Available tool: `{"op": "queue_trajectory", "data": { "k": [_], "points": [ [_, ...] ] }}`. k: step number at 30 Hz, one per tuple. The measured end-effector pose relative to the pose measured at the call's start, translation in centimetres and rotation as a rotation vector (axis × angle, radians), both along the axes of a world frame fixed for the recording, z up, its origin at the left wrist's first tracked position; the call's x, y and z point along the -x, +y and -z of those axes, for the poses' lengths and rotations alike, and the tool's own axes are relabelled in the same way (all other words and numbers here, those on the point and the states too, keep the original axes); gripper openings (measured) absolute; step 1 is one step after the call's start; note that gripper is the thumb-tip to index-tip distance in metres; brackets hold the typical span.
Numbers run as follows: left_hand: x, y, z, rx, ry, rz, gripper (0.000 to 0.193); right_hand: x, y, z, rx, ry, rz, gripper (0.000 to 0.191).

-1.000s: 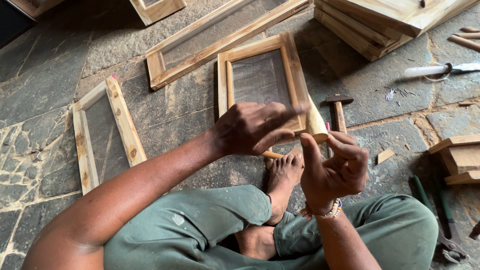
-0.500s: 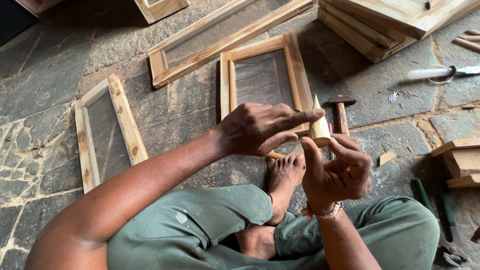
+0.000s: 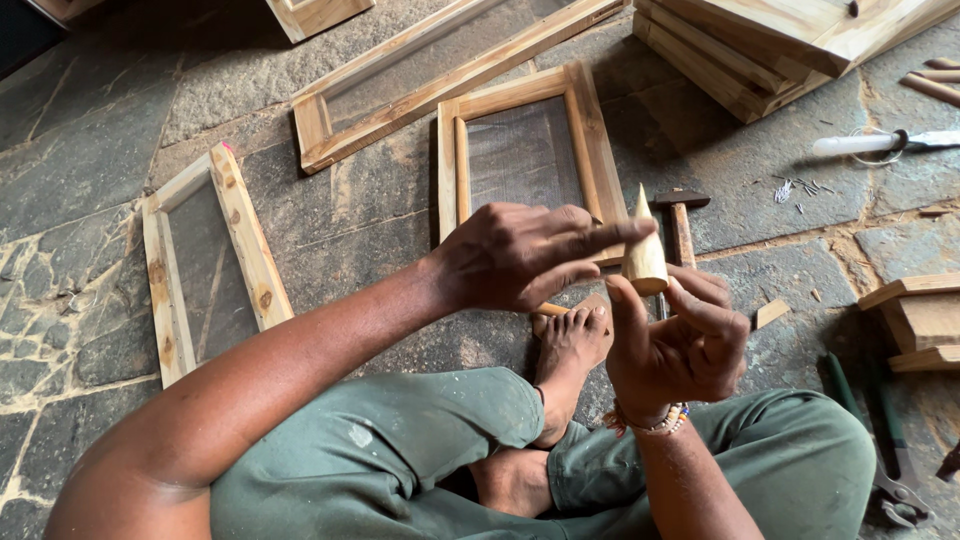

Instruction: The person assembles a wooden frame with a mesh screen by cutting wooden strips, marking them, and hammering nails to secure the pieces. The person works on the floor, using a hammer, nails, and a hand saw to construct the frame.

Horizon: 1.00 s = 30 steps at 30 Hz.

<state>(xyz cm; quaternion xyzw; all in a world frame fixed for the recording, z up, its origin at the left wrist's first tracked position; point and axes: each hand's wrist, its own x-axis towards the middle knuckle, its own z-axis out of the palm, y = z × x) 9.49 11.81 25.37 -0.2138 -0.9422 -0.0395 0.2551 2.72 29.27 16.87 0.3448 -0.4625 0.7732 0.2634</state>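
Note:
My right hand (image 3: 675, 345) grips a small pale wooden wedge (image 3: 645, 250), its pointed end up. My left hand (image 3: 520, 255) reaches across from the left with the index finger stretched out, its tip touching the side of the wedge. Both hands hover above my crossed legs in green trousers and my bare foot (image 3: 570, 345). Just behind the wedge a hammer (image 3: 680, 215) lies on the stone floor. A small mesh-filled wooden frame (image 3: 525, 150) lies flat right beyond my left hand.
Another small frame (image 3: 205, 260) lies at the left, a long frame (image 3: 440, 75) at the back. Stacked wooden frames (image 3: 780, 45) sit at top right. A white-handled tool (image 3: 880, 143), loose nails (image 3: 795, 190), wood offcuts (image 3: 920, 315) and green-handled pliers (image 3: 875, 430) are on the right.
My left index finger has stretched further right onto the wedge. The wedge and right hand have stayed nearly in place.

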Motion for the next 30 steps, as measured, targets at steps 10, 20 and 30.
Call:
{"op": "queue_trajectory", "data": {
  "k": [10, 20, 30],
  "points": [
    [1.2, 0.8, -1.5, -0.981, -0.552, -0.229, 0.050, 0.1, -0.5, -0.1, -0.029, 0.021, 0.007, 0.043],
    [0.9, 1.0, -1.5, -1.694, -0.833, -0.057, 0.053, 0.2, -1.3, -1.1, -0.150, 0.051, 0.088, 0.040],
    [0.6, 0.1, -1.3, -1.754, -0.676, -0.109, 0.059, 4.9, -1.9, 2.3, -0.349, 0.090, 0.170, 0.022]
  ]
}}
